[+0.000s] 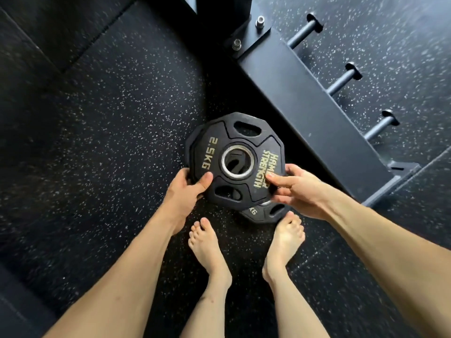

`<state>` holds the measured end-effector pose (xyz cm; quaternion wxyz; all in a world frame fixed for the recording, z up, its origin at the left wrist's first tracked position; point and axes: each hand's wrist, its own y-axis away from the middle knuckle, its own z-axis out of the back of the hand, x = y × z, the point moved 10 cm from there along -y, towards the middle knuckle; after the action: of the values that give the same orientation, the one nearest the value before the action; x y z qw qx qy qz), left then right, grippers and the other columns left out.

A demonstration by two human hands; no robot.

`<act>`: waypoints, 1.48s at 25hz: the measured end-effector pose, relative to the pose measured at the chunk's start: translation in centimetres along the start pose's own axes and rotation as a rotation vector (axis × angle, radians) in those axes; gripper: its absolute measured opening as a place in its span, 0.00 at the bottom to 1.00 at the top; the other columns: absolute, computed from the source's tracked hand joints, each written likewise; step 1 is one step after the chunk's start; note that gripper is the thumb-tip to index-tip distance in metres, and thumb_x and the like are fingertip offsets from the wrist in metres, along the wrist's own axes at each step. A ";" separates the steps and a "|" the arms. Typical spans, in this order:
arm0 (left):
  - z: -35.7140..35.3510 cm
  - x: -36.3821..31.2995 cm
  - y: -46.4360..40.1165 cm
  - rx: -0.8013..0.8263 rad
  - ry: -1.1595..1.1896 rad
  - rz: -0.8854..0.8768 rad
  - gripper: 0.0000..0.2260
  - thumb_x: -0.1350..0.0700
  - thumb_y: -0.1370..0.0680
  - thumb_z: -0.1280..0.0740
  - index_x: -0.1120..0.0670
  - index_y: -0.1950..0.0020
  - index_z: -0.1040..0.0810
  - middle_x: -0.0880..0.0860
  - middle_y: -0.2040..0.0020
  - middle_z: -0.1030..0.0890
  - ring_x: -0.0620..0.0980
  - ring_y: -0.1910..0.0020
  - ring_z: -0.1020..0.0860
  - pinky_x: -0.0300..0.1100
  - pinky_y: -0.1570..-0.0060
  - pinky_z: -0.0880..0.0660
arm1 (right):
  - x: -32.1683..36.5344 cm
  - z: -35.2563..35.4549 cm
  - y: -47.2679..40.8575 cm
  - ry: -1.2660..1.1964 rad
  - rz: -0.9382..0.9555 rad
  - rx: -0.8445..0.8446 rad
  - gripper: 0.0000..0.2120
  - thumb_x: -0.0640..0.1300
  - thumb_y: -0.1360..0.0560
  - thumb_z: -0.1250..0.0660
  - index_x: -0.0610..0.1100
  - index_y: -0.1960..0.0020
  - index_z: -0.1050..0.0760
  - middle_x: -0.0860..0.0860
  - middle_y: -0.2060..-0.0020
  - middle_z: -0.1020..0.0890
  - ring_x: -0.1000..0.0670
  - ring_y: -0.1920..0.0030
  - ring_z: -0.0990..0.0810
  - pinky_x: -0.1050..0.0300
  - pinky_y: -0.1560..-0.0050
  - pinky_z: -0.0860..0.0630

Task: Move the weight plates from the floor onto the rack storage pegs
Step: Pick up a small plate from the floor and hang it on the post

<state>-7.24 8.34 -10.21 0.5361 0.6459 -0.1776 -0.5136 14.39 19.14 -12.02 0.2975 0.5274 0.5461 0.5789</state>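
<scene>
A black 2.5 kg weight plate (235, 159) with gold lettering and a steel centre ring sits in the middle of the view. My left hand (188, 189) grips its lower left edge, thumb on the face. My right hand (296, 189) grips its lower right edge, thumb over the lettering. Another black plate (264, 214) lies on the floor partly hidden beneath it, and a further dark edge shows behind the top plate. The rack beam (314, 106) runs diagonally at the right, with three bare grey storage pegs (344, 81) sticking out of its far side.
Speckled black rubber floor (97, 130) fills the view. My two bare feet (244, 242) stand just below the plates. The rack's upright base with two bolts (247, 32) is at the top centre, and its end foot (400, 169) rests on the floor at the right.
</scene>
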 end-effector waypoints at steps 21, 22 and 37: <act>9.4 -21.6 58.0 0.035 0.352 -0.508 0.15 0.54 0.24 0.31 0.56 0.38 0.25 0.54 0.43 0.17 0.50 0.42 0.19 0.43 0.43 0.23 | 14.2 -12.7 60.4 0.178 0.626 0.159 0.26 0.53 0.35 0.25 0.43 0.41 0.26 0.46 0.49 0.16 0.48 0.49 0.16 0.46 0.48 0.19; 10.0 -21.9 60.2 0.018 0.360 -0.551 0.17 0.53 0.25 0.30 0.56 0.38 0.25 0.54 0.42 0.17 0.52 0.40 0.20 0.46 0.40 0.25 | 14.7 -13.4 62.5 0.201 0.674 0.184 0.25 0.52 0.35 0.25 0.43 0.42 0.26 0.46 0.50 0.15 0.49 0.50 0.16 0.47 0.49 0.20; 7.0 -1.2 85.9 -0.904 1.125 -0.773 0.17 0.55 0.28 0.31 0.55 0.39 0.23 0.55 0.43 0.16 0.52 0.41 0.19 0.40 0.46 0.23 | 4.9 -24.9 77.9 0.942 0.699 0.965 0.19 0.51 0.32 0.28 0.45 0.44 0.23 0.48 0.51 0.14 0.48 0.51 0.15 0.53 0.54 0.20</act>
<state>13.88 -25.36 66.24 0.5388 0.5441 0.5775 -0.2831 7.82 -1.93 66.87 -0.4314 0.4385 0.6092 0.5005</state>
